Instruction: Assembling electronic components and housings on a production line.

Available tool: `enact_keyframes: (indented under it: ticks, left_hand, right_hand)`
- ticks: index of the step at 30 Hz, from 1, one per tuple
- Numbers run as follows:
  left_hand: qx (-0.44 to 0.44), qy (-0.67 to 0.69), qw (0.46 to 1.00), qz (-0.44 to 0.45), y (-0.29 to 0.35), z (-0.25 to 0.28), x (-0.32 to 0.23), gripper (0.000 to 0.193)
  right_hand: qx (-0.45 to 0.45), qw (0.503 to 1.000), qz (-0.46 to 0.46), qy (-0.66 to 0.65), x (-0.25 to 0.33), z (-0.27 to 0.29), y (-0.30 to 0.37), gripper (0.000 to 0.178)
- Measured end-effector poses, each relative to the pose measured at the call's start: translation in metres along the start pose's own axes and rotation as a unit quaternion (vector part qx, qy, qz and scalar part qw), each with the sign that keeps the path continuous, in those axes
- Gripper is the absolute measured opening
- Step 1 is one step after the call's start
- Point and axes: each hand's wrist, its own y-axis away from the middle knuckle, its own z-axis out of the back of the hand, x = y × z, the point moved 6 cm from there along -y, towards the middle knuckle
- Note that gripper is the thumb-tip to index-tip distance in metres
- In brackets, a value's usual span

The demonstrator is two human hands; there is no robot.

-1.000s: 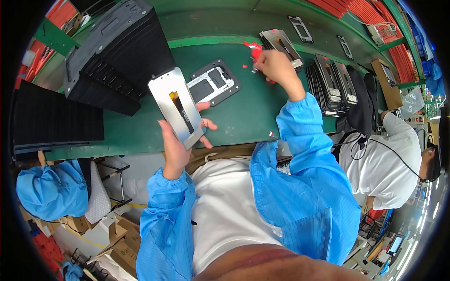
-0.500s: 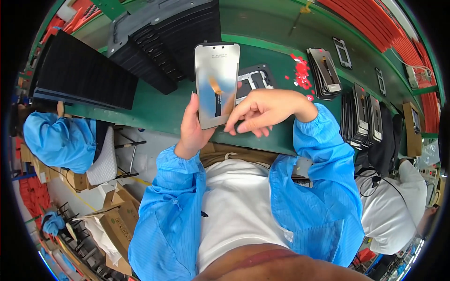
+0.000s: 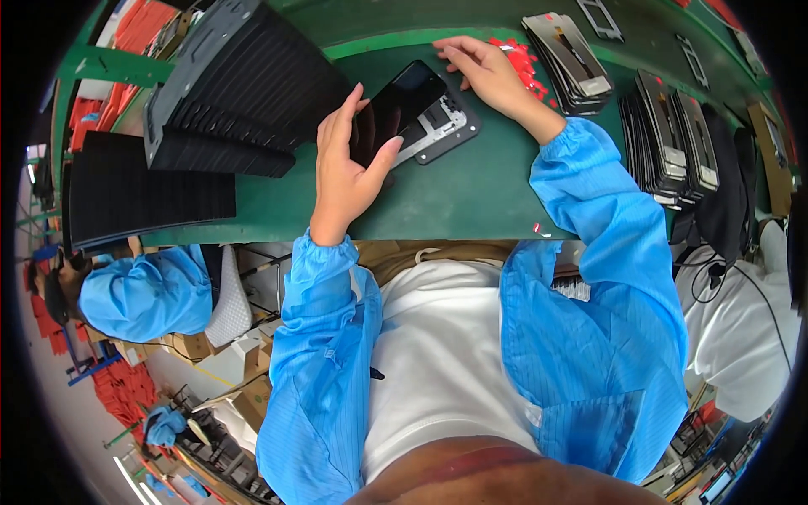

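Note:
A phone screen (image 3: 407, 99), glossy black face up, lies tilted over a dark fixture plate (image 3: 471, 128). Under its right side shows a silver phone frame (image 3: 439, 123) seated in the plate. My left hand (image 3: 347, 165) grips the screen's near end, fingers along the left edge and thumb at the near right. Just beyond the screen's far end, my right hand (image 3: 486, 74) holds nothing visible, its fingers apart and partly bent. Small red tabs (image 3: 523, 63) lie beside that hand. Whether the screen touches the frame is hidden.
Tall stacks of black trays (image 3: 252, 76) stand at the left. Stacked phone screens (image 3: 568, 63) lie at the far right, with further screen stacks (image 3: 665, 143) nearer. A small red-and-white piece (image 3: 539, 230) rests by the green table's front edge. A co-worker in blue (image 3: 147, 286) sits at left.
The screen has turned from its silver back to its black face and moved forward over the frame. My right hand has moved away to its far end. A red-and-white piece now lies near the table edge.

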Motion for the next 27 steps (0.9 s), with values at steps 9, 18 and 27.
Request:
enact_keyframes:
  ticks: [9, 18, 27]
  left_hand:
    - [0.077, -0.106, 0.99, -0.052, 0.003, -0.021, 0.0, 0.077]
    - [0.078, -0.092, 0.991, -0.049, -0.014, -0.038, 0.0, 0.078]
    - [0.073, -0.105, 0.991, -0.047, -0.018, -0.045, -0.003, 0.079]
  right_hand:
    - [0.105, 0.992, -0.064, 0.005, -0.009, 0.004, -0.005, 0.042]
    - [0.167, 0.98, -0.095, 0.047, 0.006, 0.007, -0.005, 0.048]
    - [0.213, 0.974, -0.05, 0.056, -0.007, 0.01, -0.007, 0.051]
